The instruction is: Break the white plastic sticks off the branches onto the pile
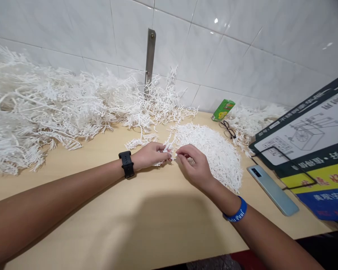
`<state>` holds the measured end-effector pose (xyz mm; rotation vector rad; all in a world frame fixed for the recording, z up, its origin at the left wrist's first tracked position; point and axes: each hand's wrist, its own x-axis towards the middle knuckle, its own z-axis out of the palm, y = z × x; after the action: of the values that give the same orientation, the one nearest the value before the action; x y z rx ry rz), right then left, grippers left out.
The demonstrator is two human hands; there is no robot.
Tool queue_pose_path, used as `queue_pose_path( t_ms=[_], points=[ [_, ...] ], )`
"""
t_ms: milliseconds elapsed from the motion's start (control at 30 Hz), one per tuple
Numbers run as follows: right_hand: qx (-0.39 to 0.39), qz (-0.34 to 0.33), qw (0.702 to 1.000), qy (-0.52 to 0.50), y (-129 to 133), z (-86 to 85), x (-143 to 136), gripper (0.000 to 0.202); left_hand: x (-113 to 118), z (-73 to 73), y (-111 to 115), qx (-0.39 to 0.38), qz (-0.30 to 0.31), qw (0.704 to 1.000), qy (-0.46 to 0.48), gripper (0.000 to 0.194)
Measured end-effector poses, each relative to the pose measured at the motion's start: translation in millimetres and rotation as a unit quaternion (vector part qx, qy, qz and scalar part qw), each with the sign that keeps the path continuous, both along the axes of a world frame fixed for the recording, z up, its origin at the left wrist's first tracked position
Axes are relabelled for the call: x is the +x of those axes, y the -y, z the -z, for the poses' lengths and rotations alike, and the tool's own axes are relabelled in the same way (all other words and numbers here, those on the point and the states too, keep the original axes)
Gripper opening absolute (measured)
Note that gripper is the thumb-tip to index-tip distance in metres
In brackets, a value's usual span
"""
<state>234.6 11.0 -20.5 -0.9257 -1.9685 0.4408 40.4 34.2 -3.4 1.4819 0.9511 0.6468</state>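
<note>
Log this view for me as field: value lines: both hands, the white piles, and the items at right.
left hand: holding white branched strands
right hand: pinched beside them; any grip on a piece is unclear
large pile: tangled white strands, left, along tiled wall
heaped pieces: loose, white, behind right hand
items at right: green box, glasses, phone, printed panel
wrists: black watch on left, blue band on right

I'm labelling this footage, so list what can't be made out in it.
In the head view:
Right hand: whether its fingertips pinch a strand; too small to tell.
White strands in the left hand: the gripped part, hidden by the thumb and fingers.
Phone: its screen, hidden beneath its own back.
Large white heap: its left end, cut off by the left edge.
Printed panel: its right side, cut off by the right edge.
</note>
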Motion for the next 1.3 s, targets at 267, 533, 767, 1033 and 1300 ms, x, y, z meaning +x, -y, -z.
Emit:
queue_pose_path(
  t_ms=[267,533,767,1033,1300],
  points=[
    [0.124,-0.059,0.987,0.079,-0.2,-0.2,2.2,0.026,-1.2,-2.8,1.4,-0.08,0.05,0.994,0.061,0.02],
    [0.145,-0.052,0.984,0.094,-3.6,0.3,3.5,0.017,-2.7,1.7,-1.7,-0.096,0.062,0.991,0.068,0.018],
    [0.15,-0.05,0.983,0.089,-1.2,-2.7,3.9,0.01,-3.3,3.3,0.1,-0.098,0.086,0.988,0.085,0.023],
    [0.065,-0.027,0.995,0.066,2.6,-2.9,-2.3,0.008,-0.3,3.5,3.6,-0.051,0.053,0.995,0.068,0.03],
    [-0.15,-0.027,0.988,0.015,3.6,-1.4,-2.7,0.028,1.2,7.1,5.6,0.036,0.049,0.998,0.028,0.03]
  ],
)
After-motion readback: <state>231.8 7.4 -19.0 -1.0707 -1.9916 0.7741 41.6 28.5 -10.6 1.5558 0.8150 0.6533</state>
